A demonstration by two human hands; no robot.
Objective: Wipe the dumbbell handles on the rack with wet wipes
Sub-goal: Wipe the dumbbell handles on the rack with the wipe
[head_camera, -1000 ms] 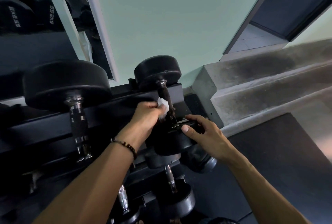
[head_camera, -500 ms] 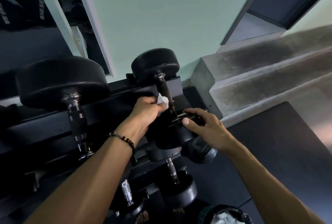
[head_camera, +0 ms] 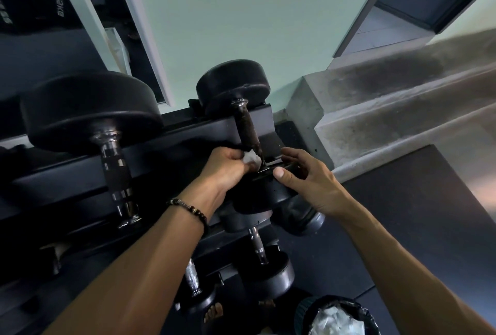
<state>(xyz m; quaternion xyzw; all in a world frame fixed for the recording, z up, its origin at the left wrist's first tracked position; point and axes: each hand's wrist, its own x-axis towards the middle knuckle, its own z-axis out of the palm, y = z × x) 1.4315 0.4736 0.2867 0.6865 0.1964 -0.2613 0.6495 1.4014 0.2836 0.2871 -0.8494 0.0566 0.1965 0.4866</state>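
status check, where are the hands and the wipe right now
Left hand pinching wet wipe against low end of dumbbell handle. Right hand gripping near dumbbell head, steadying. Nothing in the way.

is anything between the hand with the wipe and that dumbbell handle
Nothing visible. The left hand already presses the wet wipe against the lower end of the dumbbell handle. The right hand holds the near weight head, beside the handle, not across it.

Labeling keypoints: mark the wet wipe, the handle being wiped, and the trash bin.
wet wipe (head_camera: 251,158), head view, on its white crumpled middle.
dumbbell handle (head_camera: 247,130), head view, on the dark mid-shaft.
trash bin (head_camera: 300,313), head view, on its left rim.
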